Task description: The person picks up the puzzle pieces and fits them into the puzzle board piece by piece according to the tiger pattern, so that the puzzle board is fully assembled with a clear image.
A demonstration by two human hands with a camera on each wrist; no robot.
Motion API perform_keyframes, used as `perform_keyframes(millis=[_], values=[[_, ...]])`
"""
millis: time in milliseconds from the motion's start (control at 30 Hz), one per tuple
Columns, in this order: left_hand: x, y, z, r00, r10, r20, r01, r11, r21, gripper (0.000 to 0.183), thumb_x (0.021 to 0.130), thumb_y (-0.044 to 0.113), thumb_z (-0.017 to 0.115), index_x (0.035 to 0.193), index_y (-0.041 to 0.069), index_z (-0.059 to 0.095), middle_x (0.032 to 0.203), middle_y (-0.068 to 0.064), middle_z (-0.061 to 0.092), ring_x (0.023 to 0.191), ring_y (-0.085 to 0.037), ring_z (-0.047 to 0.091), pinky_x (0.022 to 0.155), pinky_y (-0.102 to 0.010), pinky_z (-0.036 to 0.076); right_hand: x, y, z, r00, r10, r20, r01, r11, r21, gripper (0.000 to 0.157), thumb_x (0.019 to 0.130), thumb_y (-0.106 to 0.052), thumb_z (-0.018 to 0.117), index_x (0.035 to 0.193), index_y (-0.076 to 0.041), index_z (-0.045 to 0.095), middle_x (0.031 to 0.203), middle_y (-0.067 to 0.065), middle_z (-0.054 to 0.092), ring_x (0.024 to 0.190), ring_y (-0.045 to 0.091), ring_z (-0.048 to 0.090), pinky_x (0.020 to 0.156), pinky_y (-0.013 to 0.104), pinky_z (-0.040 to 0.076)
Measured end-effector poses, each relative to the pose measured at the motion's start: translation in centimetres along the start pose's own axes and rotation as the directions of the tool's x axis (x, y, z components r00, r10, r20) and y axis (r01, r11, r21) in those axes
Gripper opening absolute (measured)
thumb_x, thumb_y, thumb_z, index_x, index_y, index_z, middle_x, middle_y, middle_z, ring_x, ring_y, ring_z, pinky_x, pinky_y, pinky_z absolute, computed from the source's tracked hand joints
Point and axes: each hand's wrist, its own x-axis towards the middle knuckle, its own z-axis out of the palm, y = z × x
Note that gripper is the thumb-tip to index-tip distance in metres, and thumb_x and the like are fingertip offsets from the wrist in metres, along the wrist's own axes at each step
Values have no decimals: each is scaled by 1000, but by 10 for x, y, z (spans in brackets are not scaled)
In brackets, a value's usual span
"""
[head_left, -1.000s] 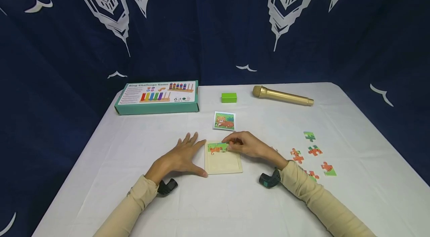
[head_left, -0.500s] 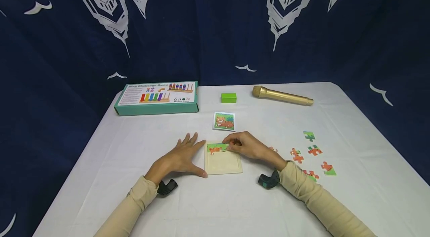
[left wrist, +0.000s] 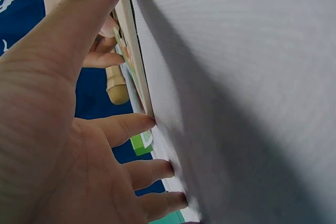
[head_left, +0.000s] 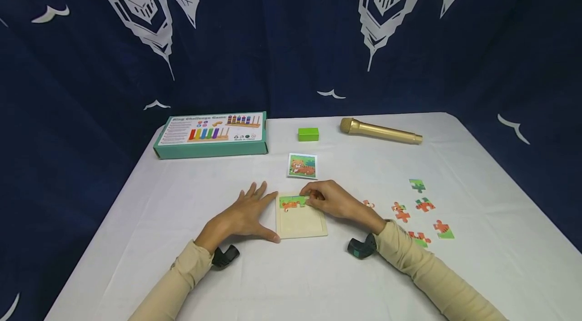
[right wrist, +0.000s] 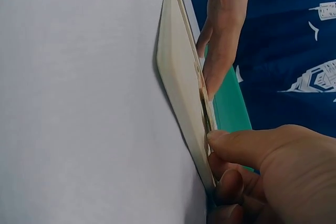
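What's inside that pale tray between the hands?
Puzzle pieces lie at the far left of the tray; its near part is bare. The right hand covers the far right corner, hiding what's there.

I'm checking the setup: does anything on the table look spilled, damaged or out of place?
No spill or damage shows. The gold microphone, slightly aslant beyond the loose puzzle pieces, seems unrelated to them.
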Motion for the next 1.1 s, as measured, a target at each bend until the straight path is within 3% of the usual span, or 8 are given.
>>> perform_keyframes(millis=[433, 767, 1100], values=[[0, -1, 1, 1000, -1, -5, 1, 1000, 8, 114, 63, 64, 79, 152, 14, 29, 159, -18, 9, 146, -38, -1, 116, -58, 7, -1, -2, 1, 1000, 3, -11, -3, 1000, -30, 19, 89, -7, 66, 108, -4, 66, 73, -4, 55, 59, 5, 46, 53, 18, 39], [0, -1, 2, 1000, 1, -3, -1, 1000, 8, 113, 63, 64, 79, 152, 15, 29, 159, -18, 9, 146, -38, -1, 116, -58, 6, 0, -2, 2, 999, 5, -37, -6, 999, -32, 6, 89, -9, 67, 92, -8, 63, 71, -5, 53, 60, 6, 46, 54, 19, 38], [0, -1, 2, 1000, 5, -12, -5, 1000, 6, 113, 63, 63, 79, 152, 14, 29, 159, -18, 9, 146, -38, 0, 116, -58, 7, 0, 0, 3, 999, -11, -42, 9, 999, -34, 6, 91, -11, 65, 88, -6, 66, 71, -6, 55, 63, 7, 48, 56, 19, 40]])
